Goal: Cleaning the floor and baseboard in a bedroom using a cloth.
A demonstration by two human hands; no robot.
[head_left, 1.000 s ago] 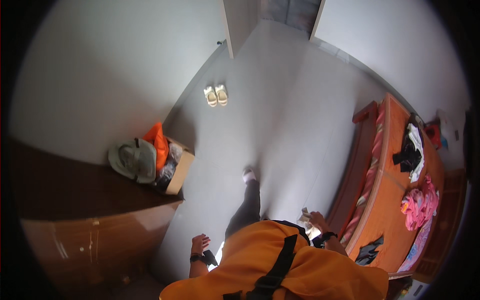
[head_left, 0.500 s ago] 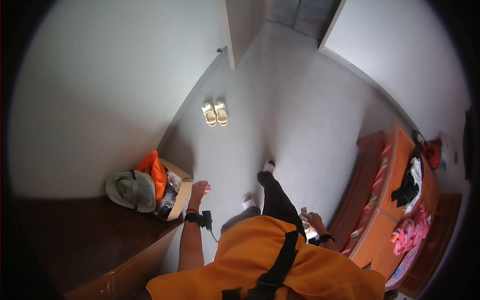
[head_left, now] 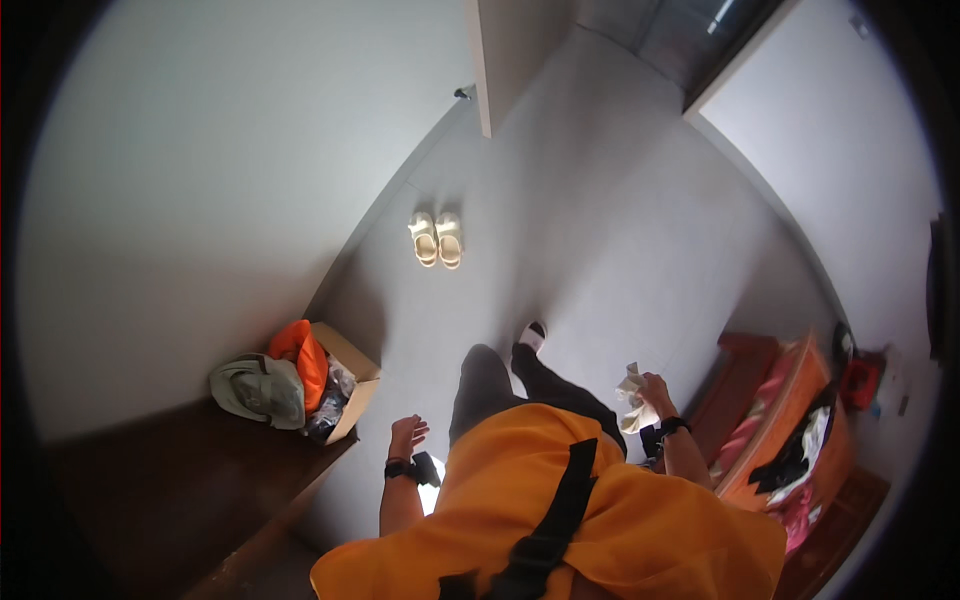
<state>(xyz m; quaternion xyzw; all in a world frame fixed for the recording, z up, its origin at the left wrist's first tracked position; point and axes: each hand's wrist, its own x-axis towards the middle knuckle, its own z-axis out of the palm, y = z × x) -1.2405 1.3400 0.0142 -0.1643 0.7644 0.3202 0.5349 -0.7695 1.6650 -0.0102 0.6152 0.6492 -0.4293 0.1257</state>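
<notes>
Crumpled white cloth (head_left: 632, 398), upright in right hand (head_left: 655, 392).

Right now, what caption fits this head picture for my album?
Right hand holding a crumpled white cloth, left hand empty, near a cardboard box.

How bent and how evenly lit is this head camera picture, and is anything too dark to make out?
Head view: strong fisheye bending, the wall edges curve and the corners are black; soft daylight on the pale grey floor; the dark brown wooden surface at lower left is murky; the right hand holding crumpled white cloth is small but sharp.
</notes>
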